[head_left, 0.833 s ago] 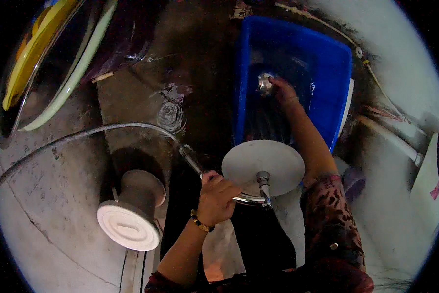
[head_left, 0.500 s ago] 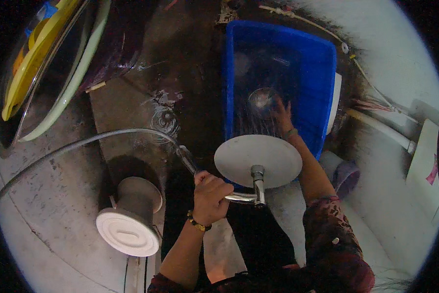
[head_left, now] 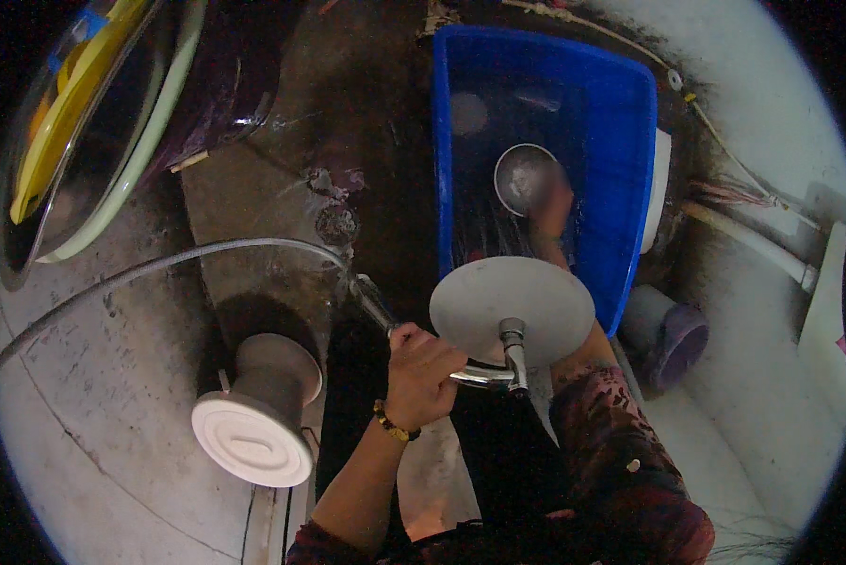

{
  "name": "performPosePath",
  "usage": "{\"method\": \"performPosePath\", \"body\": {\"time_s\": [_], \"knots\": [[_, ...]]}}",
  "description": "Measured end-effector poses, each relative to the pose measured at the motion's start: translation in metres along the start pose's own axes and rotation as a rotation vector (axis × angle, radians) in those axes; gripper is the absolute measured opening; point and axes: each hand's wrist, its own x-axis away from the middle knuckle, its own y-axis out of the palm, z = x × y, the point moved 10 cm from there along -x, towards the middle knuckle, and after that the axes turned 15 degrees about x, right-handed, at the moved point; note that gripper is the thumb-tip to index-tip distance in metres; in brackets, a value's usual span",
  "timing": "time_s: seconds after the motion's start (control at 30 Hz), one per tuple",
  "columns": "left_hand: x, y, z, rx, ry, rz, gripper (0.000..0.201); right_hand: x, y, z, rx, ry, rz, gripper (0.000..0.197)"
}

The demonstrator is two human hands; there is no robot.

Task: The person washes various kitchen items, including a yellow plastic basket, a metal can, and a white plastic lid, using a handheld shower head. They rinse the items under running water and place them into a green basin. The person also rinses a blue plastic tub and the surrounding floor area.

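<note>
My left hand (head_left: 427, 377) is wrapped round the chrome handle of a shower head (head_left: 484, 311), a wide pale disc with its back toward me. A grey hose (head_left: 206, 247) runs from the handle off to the left. Thin streams of water fall beyond the disc into a blue rectangular tub (head_left: 641, 198). Inside the tub is a round bowl (head_left: 512, 174) with a light rim, which looks wet inside. My right hand (head_left: 550, 215) reaches into the tub and overlaps the bowl's right side. Its fingers are smeared by motion, and the disc hides part of that forearm.
On the left stands a pail with a white lid (head_left: 252, 441). A basin with a pale green rim (head_left: 150, 155) and yellow things (head_left: 51, 141) are at the upper left. A purple container (head_left: 679, 344) and a white pipe (head_left: 753, 247) lie right of the tub, by the wall.
My right hand, spread beside the bowl before, now overlaps its side. The bowl shows more clearly, farther up and right in the picture. My left hand and the shower head have shifted slightly right.
</note>
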Motion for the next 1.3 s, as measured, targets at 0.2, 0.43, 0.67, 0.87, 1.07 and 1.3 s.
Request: {"method": "performPosePath", "body": {"time_s": [0.2, 0.43, 0.67, 0.87, 1.07, 1.3], "knots": [[0.001, -0.005, 0.0, 0.057, -0.021, 0.065, 0.017, 0.029, -0.034, -0.021, -0.149, 0.002, -0.074, 0.045], [-0.003, 0.003, 0.006, 0.033, 0.017, 0.032, 0.014, 0.083, -0.001, 0.011, -0.938, 0.766, -0.489, 0.04], [-0.002, 0.004, 0.012, 0.083, 0.056, 0.057, 0.015, 0.09, -0.002, -0.108, -2.59, 0.968, -0.924, 0.039], [-0.009, 0.007, 0.022, 0.084, 0.067, 0.044, 0.017, 0.035, -0.023, -0.048, -0.979, 0.381, -0.539, 0.042], [-0.005, -0.003, 0.018, 0.077, 0.063, 0.103, 0.018, 0.023, -0.123, -0.103, -0.361, -0.114, -0.318, 0.053], [-0.009, 0.013, 0.02, 0.058, 0.066, 0.037, 0.017, 0.112, -0.035, 0.071, -1.096, 0.846, -0.535, 0.054]]}}
